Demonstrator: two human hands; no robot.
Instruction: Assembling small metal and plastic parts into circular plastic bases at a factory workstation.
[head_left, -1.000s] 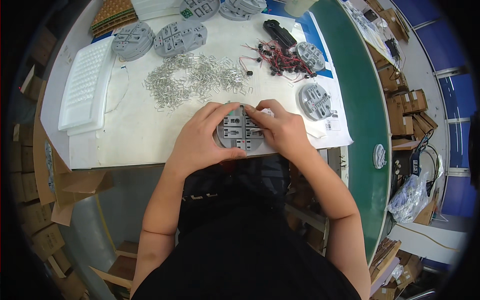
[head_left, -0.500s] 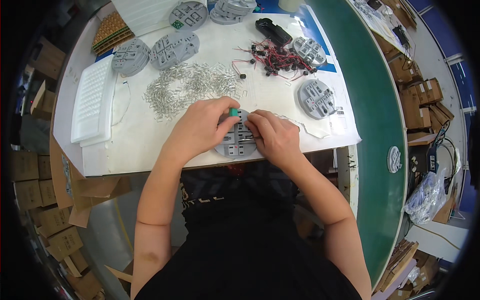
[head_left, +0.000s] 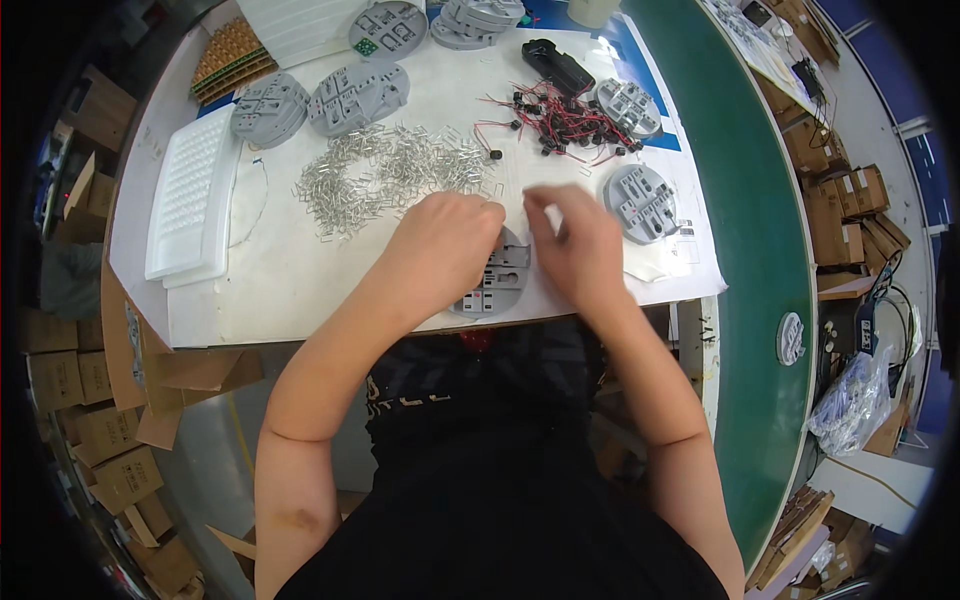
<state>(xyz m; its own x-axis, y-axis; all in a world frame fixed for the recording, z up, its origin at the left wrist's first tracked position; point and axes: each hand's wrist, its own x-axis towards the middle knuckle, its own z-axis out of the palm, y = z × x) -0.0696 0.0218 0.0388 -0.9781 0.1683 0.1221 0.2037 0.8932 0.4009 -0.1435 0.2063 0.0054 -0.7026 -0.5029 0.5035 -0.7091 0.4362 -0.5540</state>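
Observation:
At the table's near edge lies a round grey plate (head_left: 508,283) with raised blocks and slots. My left hand (head_left: 440,245) is closed over the plate's upper left part, fingers curled in. Whatever they grip is hidden behind the knuckles. Just right of the plate, my right hand (head_left: 582,245) is held off it with bent fingers, smeared by motion. I cannot make out anything in it. Beyond my left hand spreads a heap of small U-shaped metal wire pieces (head_left: 365,180).
Black buzzer-like parts with red wires (head_left: 565,125) lie beside a black plastic tool or casing (head_left: 557,67). More grey plates stand around, one at the right (head_left: 641,203). A white tray (head_left: 190,200) sits left. A green surface (head_left: 745,250) borders the table.
My right hand has drawn away from the plate to the right. My left hand has shifted right over the plate, and the green block that showed at its fingertips is out of sight.

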